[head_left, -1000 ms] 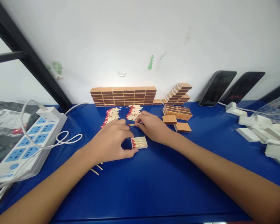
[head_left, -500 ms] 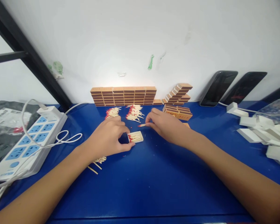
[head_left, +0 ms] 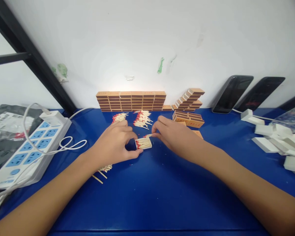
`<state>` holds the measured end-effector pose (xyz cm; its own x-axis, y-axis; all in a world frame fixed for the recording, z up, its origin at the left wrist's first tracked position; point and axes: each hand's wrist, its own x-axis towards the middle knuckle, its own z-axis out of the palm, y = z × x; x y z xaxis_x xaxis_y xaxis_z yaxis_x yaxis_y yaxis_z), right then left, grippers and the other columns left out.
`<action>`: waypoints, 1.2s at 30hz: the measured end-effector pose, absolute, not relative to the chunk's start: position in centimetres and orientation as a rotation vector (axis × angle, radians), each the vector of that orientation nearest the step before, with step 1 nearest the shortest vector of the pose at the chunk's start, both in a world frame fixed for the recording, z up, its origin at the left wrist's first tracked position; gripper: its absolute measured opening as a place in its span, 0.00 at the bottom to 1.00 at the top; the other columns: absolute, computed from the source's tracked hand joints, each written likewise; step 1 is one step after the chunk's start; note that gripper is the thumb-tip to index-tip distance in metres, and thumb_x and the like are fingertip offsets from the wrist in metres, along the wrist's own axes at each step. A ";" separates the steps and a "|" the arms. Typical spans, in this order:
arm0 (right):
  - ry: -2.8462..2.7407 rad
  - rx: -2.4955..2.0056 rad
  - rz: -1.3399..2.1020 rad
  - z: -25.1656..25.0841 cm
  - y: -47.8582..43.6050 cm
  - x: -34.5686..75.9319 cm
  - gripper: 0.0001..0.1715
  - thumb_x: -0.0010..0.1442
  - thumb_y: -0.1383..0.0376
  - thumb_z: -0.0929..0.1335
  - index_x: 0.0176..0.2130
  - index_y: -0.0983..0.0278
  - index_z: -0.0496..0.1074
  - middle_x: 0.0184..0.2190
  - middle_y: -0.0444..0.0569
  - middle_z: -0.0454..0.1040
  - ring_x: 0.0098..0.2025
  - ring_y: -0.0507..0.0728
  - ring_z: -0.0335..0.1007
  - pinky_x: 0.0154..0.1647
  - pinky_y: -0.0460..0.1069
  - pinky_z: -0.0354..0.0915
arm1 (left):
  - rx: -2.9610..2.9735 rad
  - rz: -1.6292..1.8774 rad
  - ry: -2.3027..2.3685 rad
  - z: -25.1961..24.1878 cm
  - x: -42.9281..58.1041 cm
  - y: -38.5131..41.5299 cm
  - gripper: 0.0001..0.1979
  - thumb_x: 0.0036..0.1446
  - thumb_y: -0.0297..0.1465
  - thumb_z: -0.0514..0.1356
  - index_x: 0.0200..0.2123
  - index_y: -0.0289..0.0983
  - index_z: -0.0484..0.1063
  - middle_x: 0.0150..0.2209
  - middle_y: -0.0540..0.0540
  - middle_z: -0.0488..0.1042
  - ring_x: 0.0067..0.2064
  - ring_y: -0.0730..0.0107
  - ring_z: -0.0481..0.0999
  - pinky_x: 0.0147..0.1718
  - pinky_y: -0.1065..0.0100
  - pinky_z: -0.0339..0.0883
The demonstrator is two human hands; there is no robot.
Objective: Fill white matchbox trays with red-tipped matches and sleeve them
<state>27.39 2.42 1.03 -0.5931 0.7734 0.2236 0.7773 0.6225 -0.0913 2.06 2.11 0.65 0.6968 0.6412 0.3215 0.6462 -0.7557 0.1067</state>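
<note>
Between the thumb and fingers of my left hand (head_left: 116, 139) is a small white matchbox tray (head_left: 151, 146), lying on the blue table. Inside it rest several matches (head_left: 144, 143), their red heads toward my left hand. My right hand (head_left: 169, 132) pinches a match (head_left: 147, 135) just above the tray's far right side, the red head pointing left. Behind the tray lies a pile of loose matches (head_left: 142, 119), and another pile (head_left: 119, 117) is partly behind my left hand. More matches (head_left: 105, 168) show below my left wrist, partly covered by it.
Stacked matchboxes (head_left: 131, 101) form a row against the wall, with a stepped stack (head_left: 190, 99) and further boxes (head_left: 188, 118) to the right. Two phones (head_left: 232, 93) lean on the wall. White empty trays (head_left: 277, 137) lie far right. A power strip (head_left: 34, 144) with cables sits left.
My right hand has come slightly down and left with the match, now nearer the tray. My left hand holds the tray in about the same place. The view has shifted slightly.
</note>
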 end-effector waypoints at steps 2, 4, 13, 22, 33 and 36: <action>-2.625 -1.264 -0.099 1.0 2.2 27.2 0.08 0.76 0.66 0.67 0.43 0.64 0.76 0.41 0.54 0.75 0.37 0.58 0.70 0.33 0.52 0.60 | -2.875 -0.542 -1.088 0.6 2.1 2.1 0.15 0.61 0.44 0.70 0.35 0.37 0.84 0.27 0.48 0.73 0.35 0.62 0.67 0.39 0.59 0.62; -2.656 -1.250 -0.182 1.1 2.0 27.0 0.10 0.76 0.65 0.66 0.44 0.66 0.76 0.41 0.54 0.75 0.37 0.57 0.70 0.33 0.51 0.60 | -2.872 -0.540 -1.083 0.6 2.1 2.1 0.15 0.62 0.44 0.70 0.35 0.37 0.83 0.27 0.48 0.74 0.35 0.62 0.67 0.39 0.59 0.62; -2.725 -1.264 -0.292 1.3 1.8 26.8 0.09 0.76 0.67 0.67 0.43 0.67 0.76 0.42 0.55 0.76 0.37 0.57 0.69 0.31 0.51 0.59 | -2.868 -0.544 -1.048 0.7 2.1 2.1 0.15 0.62 0.43 0.70 0.34 0.36 0.83 0.27 0.48 0.74 0.34 0.63 0.67 0.38 0.59 0.62; -2.713 -1.266 -0.296 1.3 1.8 26.9 0.10 0.76 0.66 0.66 0.43 0.67 0.76 0.42 0.55 0.76 0.37 0.57 0.69 0.29 0.51 0.57 | -2.874 -0.538 -1.067 0.7 2.1 2.2 0.15 0.62 0.43 0.69 0.35 0.37 0.83 0.27 0.48 0.74 0.35 0.62 0.68 0.39 0.58 0.61; -2.755 -1.201 -0.378 1.6 1.5 26.8 0.12 0.77 0.66 0.65 0.41 0.66 0.76 0.40 0.54 0.75 0.36 0.57 0.67 0.32 0.51 0.58 | -2.861 -0.545 -1.058 0.5 2.1 2.2 0.15 0.61 0.44 0.69 0.34 0.37 0.83 0.27 0.48 0.74 0.35 0.62 0.68 0.39 0.58 0.62; -2.767 -1.222 -0.368 1.9 1.4 26.7 0.13 0.77 0.66 0.65 0.41 0.66 0.76 0.40 0.54 0.75 0.35 0.57 0.67 0.32 0.51 0.57 | -2.856 -0.547 -1.058 0.5 2.0 2.3 0.15 0.61 0.44 0.69 0.34 0.37 0.83 0.27 0.48 0.74 0.34 0.62 0.67 0.39 0.58 0.63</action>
